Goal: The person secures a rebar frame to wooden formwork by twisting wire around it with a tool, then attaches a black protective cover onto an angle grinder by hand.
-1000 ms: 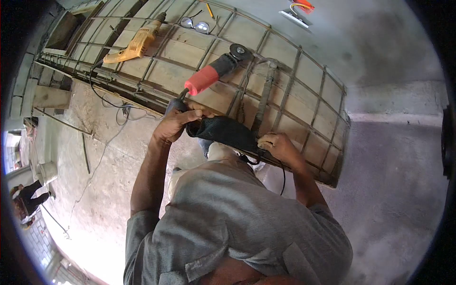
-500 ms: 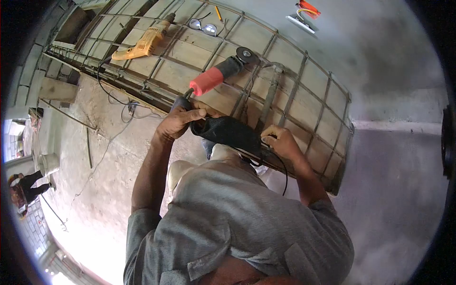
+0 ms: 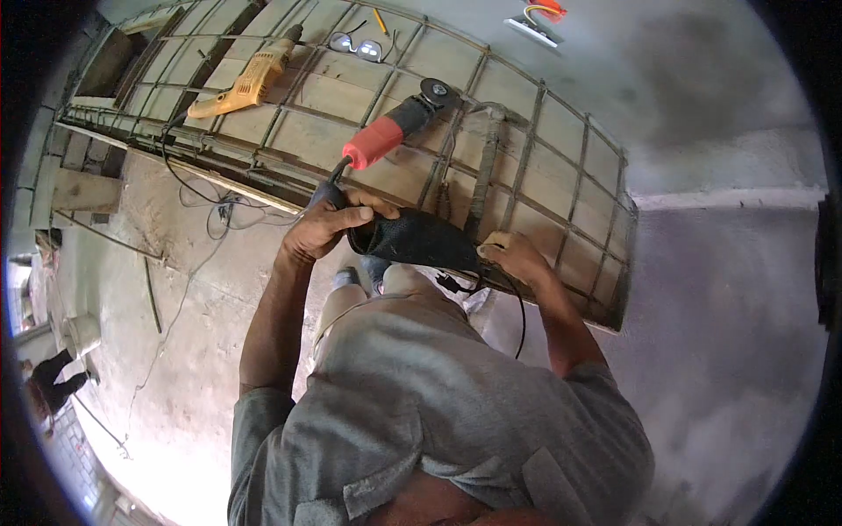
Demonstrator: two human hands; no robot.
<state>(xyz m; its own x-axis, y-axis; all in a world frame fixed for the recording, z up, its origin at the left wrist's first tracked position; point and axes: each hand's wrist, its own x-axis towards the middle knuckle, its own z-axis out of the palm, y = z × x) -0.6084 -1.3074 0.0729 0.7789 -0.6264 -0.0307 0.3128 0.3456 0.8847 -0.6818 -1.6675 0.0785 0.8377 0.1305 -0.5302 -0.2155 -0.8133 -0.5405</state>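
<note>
A dark, mesh-like black cloth (image 3: 417,241) is stretched between my two hands, its left end curled open like a tube. My left hand (image 3: 329,228) is closed on that left end, thumb on top. At the narrow right end, my right hand (image 3: 519,257) pinches the cloth between thumb and fingers. A black cord with a plug (image 3: 453,283) hangs just under the cloth near my right hand. Beyond my left hand, a red and black angle grinder (image 3: 386,136) lies on the rebar grid, its cord running down toward that hand.
The rebar grid (image 3: 526,167) sits over boards in front of me. On it are a yellow drill (image 3: 254,79), glasses (image 3: 357,47) and a pencil (image 3: 380,20). Cables (image 3: 224,210) trail on the floor. Another person's legs (image 3: 57,381) show at far left. Orange conduit (image 3: 550,10) protrudes from the wall.
The view has shifted a little, so the grid and tools appear farther up and left. The cloth looks pulled straighter between my hands, which keep their hold.
</note>
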